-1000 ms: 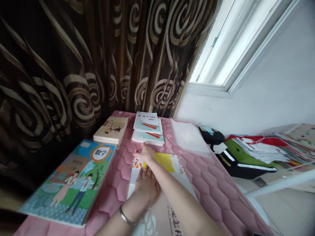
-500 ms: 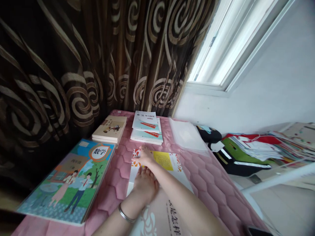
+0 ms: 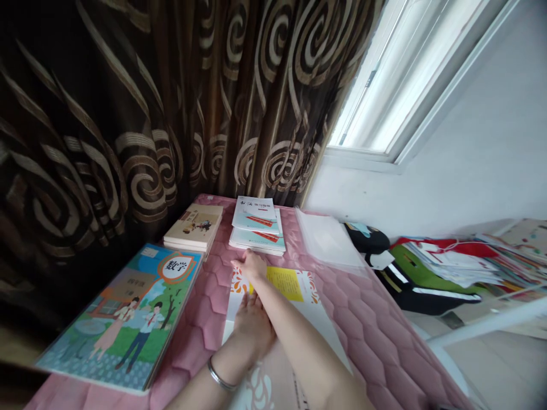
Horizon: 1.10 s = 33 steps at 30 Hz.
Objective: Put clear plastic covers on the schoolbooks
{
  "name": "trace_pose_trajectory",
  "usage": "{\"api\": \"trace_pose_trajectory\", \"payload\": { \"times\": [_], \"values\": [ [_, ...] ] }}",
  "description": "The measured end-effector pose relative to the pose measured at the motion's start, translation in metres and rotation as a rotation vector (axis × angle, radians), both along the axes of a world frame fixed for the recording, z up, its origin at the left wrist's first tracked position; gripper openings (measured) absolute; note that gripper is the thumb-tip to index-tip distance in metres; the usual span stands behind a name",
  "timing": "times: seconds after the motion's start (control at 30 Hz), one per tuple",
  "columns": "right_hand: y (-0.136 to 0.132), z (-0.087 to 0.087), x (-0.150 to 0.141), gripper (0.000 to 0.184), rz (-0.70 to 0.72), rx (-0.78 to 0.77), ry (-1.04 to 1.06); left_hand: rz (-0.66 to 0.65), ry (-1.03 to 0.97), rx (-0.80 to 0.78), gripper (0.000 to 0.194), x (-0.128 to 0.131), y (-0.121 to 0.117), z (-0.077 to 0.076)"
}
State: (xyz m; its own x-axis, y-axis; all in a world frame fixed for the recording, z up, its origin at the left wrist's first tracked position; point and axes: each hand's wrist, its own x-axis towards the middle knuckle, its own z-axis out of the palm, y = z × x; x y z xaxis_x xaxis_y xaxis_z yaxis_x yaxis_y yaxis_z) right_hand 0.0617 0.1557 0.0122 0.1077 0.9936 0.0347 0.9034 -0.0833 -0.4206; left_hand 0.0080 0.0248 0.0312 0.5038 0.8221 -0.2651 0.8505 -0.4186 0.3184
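A large printed book cover [image 3: 318,319] lies spread flat in front of me, with orange leaf patterns, a yellow panel of text and a greyish lower part. My left hand [image 3: 253,327], a silver bangle on its wrist, rests palm down on it with fingers stretched forward. Crossing above it, my right arm reaches to the cover's far left corner. There my right hand [image 3: 252,266] lies on the orange pattern, a finger or thumb pointing left and the other fingers partly hidden. Neither hand grips anything visible.
Left stands a stack topped by a maths textbook [image 3: 123,319], with beige books [image 3: 194,225] behind it. White-and-teal booklets [image 3: 256,228] sit at the back, clear plastic sleeves [image 3: 327,236] beside them. Beyond the pink quilted surface [image 3: 367,319] are a green-black bag [image 3: 421,282] and piled papers [image 3: 457,262].
My right hand has moved slightly up at the cover's far left corner, its fingers less spread. My left hand stays nearly in place on the cover. The view has shifted slightly.
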Motion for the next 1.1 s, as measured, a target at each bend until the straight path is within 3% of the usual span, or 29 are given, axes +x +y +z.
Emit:
{"api": "trace_pose_trajectory", "payload": {
  "times": [0.2, 0.4, 0.47, 0.6, 0.67, 0.83, 0.97, 1.1],
  "values": [
    [-0.032, 0.000, 0.025, 0.022, 0.207, 0.042, 0.057, 0.029, -0.034, 0.089, 0.062, 0.000, -0.001, -0.003],
    [-0.088, -0.008, 0.123, 0.021, 0.460, 0.067, 0.268, 0.015, -0.019, 0.146, 0.062, 0.000, 0.000, -0.010],
    [-0.103, -0.014, 0.160, 0.022, 0.435, 0.085, 0.312, 0.013, -0.001, 0.147, 0.062, 0.000, 0.000, -0.009],
    [-0.118, -0.027, 0.207, 0.021, 0.213, 0.154, 0.410, 0.005, 0.058, 0.158, 0.060, 0.001, -0.002, -0.002],
    [-0.119, -0.030, 0.214, 0.019, 0.181, 0.183, 0.430, 0.004, 0.087, 0.167, 0.060, 0.001, -0.003, 0.002],
    [-0.118, -0.029, 0.211, 0.018, 0.252, 0.225, 0.404, 0.028, 0.174, 0.179, 0.058, 0.013, -0.003, 0.010],
    [-0.118, -0.026, 0.210, 0.018, 0.230, 0.202, 0.368, 0.091, 0.247, 0.253, 0.055, 0.053, -0.004, 0.009],
    [-0.119, -0.025, 0.210, 0.020, 0.221, 0.218, 0.362, -0.068, 0.117, 0.230, 0.054, 0.100, -0.008, 0.001]
  ]
}}
